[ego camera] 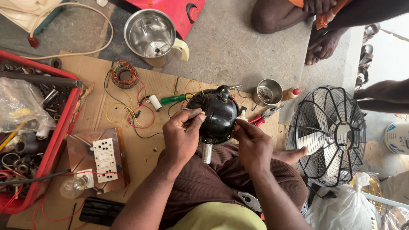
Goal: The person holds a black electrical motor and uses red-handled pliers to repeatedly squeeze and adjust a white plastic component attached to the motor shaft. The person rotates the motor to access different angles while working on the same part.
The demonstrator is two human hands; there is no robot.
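Two hands grip black fan motor [218,116] | left hand [182,135] pinches rim | right hand [252,145] underneath (fingertips hidden)

Near my knee: fan cage [330,135] on floor.
Ahead of me: steel jar [151,36], small tin [269,91].
My left: red tray [59,127], switchboard [103,159], bulb [73,186].

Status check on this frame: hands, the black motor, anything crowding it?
Left hand and right hand both gripping black fan motor over the lap. Shaft points down. Loose wires and pliers close behind.
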